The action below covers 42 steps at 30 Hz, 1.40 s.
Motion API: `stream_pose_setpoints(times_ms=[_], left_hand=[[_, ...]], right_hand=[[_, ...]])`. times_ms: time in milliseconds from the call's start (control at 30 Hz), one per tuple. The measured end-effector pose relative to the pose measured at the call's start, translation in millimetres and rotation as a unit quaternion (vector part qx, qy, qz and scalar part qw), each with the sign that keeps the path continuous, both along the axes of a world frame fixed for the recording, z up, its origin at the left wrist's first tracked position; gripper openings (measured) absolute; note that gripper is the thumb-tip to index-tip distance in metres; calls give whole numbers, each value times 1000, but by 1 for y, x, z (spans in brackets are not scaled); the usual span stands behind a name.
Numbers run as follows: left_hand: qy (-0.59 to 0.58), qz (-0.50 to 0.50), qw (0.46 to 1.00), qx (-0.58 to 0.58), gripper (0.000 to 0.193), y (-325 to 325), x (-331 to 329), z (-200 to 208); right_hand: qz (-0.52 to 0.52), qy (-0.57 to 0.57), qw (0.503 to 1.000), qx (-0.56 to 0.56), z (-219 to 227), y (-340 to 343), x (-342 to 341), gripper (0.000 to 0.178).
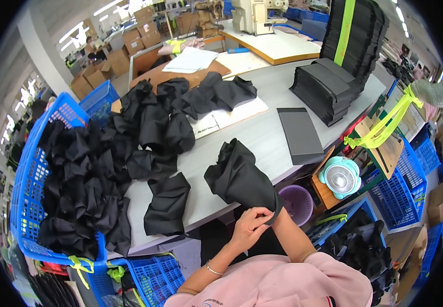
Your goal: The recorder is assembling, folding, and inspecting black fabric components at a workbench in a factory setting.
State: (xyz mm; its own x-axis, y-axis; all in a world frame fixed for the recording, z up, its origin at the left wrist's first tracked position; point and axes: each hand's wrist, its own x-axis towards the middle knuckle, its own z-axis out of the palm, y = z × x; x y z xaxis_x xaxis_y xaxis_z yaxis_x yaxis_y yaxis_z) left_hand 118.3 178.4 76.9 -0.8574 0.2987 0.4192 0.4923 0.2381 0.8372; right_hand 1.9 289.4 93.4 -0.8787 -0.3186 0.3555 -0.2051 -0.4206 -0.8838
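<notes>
A black fabric piece (242, 176), open like a sleeve or bag, lies partly on the front of the table and hangs over its edge. With thumb and fingers pinched together, my left hand (250, 225) holds its near rim. My right forearm (294, 238) runs into the opening; the cloth hides the right hand, so its fingers do not show. Just left on the tabletop lies another crumpled black piece (167, 204). Beyond it, a big heap of similar black pieces (88, 169) spills from a blue plastic basket (24, 204) onto the table.
A flat black panel (300, 134) lies right of centre, before tall black stacks (328, 84) tied with a yellow-green strip. Below the right edge are a purple basket (297, 204), a small teal fan (340, 177) and a crate of black cloth (357, 240). A sewing machine (254, 18) stands behind.
</notes>
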Motion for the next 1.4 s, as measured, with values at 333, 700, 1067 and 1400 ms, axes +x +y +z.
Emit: stream_pose_setpoints(times_ms=[333, 700, 1067, 1400], left_hand=[[24, 184, 982, 19, 19, -27, -65, -3], [96, 356, 905, -213, 31, -95, -156, -35], [-69, 192, 979, 2, 26, 12, -84, 9], [-134, 134, 961, 200, 12, 46, -50, 27]], right_hand=[[-204, 463, 779, 371, 49, 59, 17, 42], [-275, 367, 809, 369, 33, 86, 35, 40], [-255, 295, 854, 343, 13, 68, 39, 42], [-277, 242, 876, 311, -1, 80, 72, 38]])
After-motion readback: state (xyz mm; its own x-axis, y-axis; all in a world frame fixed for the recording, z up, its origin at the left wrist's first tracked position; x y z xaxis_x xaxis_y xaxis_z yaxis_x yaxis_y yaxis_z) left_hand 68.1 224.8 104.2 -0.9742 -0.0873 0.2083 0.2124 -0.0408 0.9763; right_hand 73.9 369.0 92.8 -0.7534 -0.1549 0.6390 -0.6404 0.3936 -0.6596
